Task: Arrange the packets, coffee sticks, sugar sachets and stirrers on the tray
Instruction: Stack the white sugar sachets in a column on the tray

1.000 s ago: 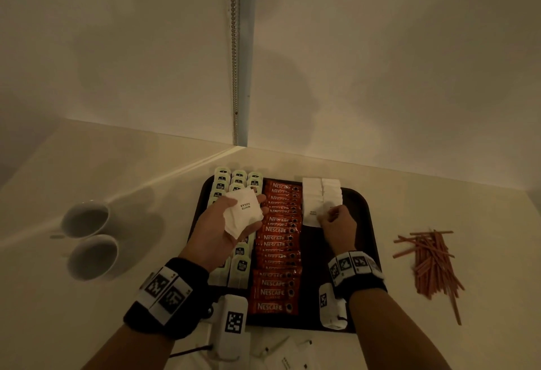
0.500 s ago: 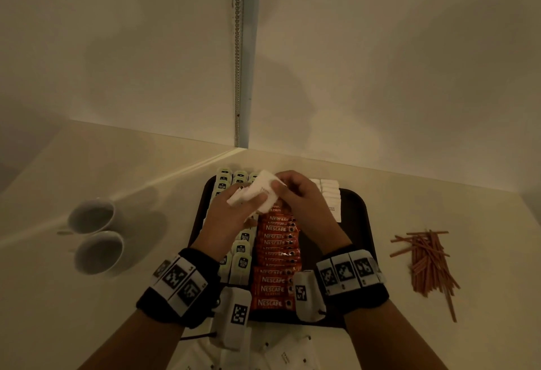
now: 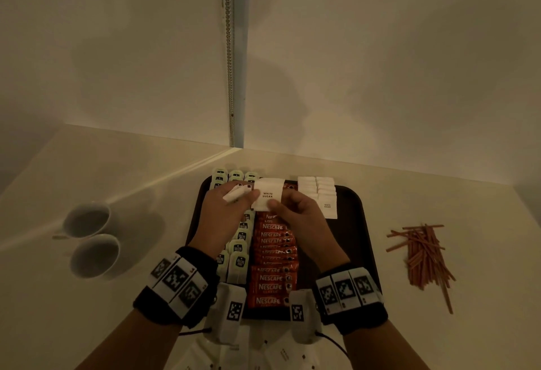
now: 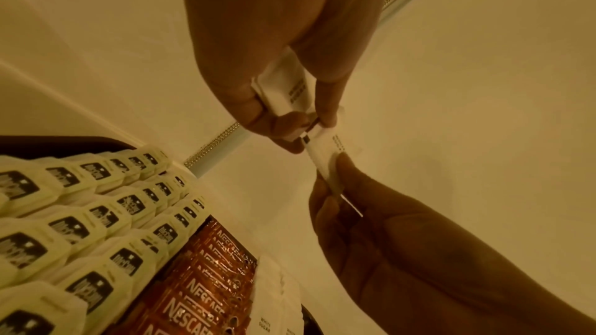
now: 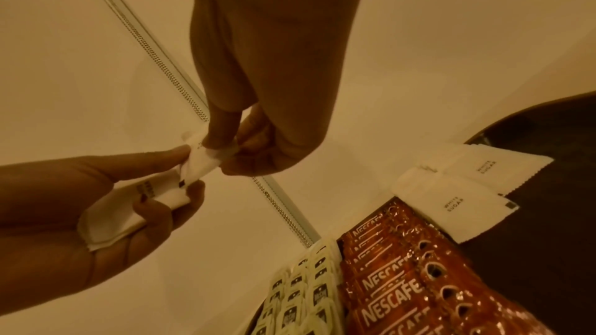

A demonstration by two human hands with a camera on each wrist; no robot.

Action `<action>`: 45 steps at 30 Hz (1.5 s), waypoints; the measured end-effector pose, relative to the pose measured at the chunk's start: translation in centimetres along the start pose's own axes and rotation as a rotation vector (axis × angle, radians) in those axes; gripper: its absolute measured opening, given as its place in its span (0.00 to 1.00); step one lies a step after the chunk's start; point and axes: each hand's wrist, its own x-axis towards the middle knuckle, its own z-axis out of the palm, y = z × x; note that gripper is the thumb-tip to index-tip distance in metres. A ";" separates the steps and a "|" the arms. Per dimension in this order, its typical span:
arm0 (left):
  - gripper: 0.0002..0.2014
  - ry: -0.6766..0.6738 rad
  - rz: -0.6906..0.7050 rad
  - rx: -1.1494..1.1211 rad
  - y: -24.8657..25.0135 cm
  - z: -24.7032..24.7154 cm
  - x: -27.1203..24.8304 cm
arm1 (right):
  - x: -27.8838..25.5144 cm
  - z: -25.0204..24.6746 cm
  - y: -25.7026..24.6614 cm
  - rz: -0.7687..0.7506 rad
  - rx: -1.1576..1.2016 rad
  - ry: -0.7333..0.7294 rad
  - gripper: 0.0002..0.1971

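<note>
Both hands meet above the far end of the dark tray (image 3: 355, 223). The right hand (image 3: 304, 223) pinches one white sugar sachet (image 3: 268, 197) by thumb and finger. The left hand (image 3: 225, 217) grips a small stack of sachets (image 5: 129, 203), seen clearly only from the right wrist. On the tray lie tea packets (image 3: 238, 249), coffee sticks (image 3: 272, 264) and laid sugar sachets (image 3: 322, 194). Stirrers (image 3: 424, 255) lie right of the tray, two cups (image 3: 90, 238) left.

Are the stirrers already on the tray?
No, the stirrers lie in a loose pile on the counter, right of the tray.
</note>
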 end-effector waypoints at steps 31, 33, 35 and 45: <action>0.18 -0.008 -0.678 -0.845 -1.6 -0.9 0.3 | 5.4 -13.5 8.7 0.208 -0.774 0.657 0.14; 0.11 -0.014 -0.649 -0.795 -1.0 -0.7 0.2 | 5.4 -13.3 8.3 0.171 -0.790 0.668 0.15; 0.08 -0.007 -0.618 -0.724 -0.5 -0.4 0.2 | 5.2 -12.1 7.1 0.074 -0.785 0.668 0.14; 0.09 -0.069 -0.208 -0.105 -0.2 0.1 0.1 | 2.0 -1.3 -0.9 -0.133 -0.477 -0.036 0.07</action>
